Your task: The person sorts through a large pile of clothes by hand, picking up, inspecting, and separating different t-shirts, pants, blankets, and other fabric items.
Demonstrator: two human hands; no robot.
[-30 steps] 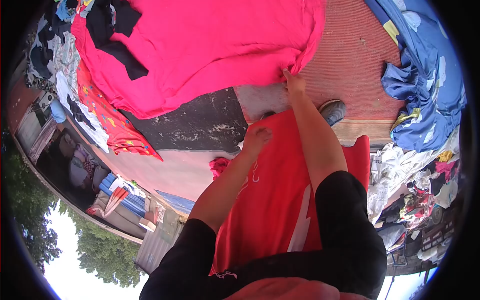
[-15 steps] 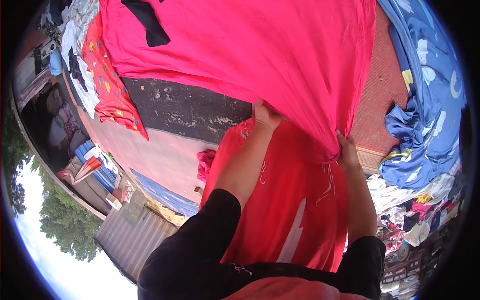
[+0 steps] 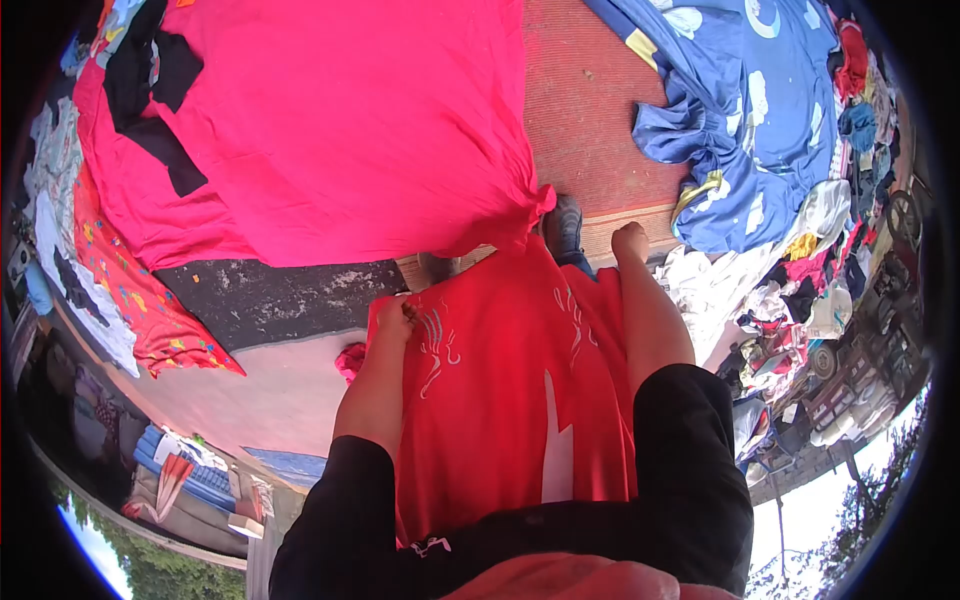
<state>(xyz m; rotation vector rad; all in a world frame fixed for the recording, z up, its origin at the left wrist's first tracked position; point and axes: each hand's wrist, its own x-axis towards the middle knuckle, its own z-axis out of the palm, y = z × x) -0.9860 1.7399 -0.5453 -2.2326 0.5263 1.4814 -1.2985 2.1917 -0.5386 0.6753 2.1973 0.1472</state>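
Note:
A large bright pink cloth point(image 3: 330, 130) spreads out in front of me, its near corner bunched into a twist beside a dark shoe point(image 3: 565, 228). A red cloth with pale line patterns point(image 3: 480, 380) hangs down over my lap and legs. My left hand point(image 3: 405, 312) is closed against the upper left edge of the red cloth; whether it grips the fabric is hidden. To the right of the shoe, my right hand point(image 3: 630, 243) is a fist over the ribbed mat's edge, apart from the pink cloth. I cannot make out anything inside it.
A ribbed red mat point(image 3: 600, 110) lies between the pink cloth and a blue cloud-patterned cloth point(image 3: 750, 120). Black fabric pieces point(image 3: 160, 100) rest on the pink cloth. A red patterned cloth point(image 3: 140, 290) lies left. White fabric point(image 3: 710, 290) and heaped clothes point(image 3: 800, 310) are at right.
Both hands have let go of the pink cloth's edge and moved apart, the left nearer my body, the right outward. The pink cloth's corner has dropped in a bunch, uncovering the shoe.

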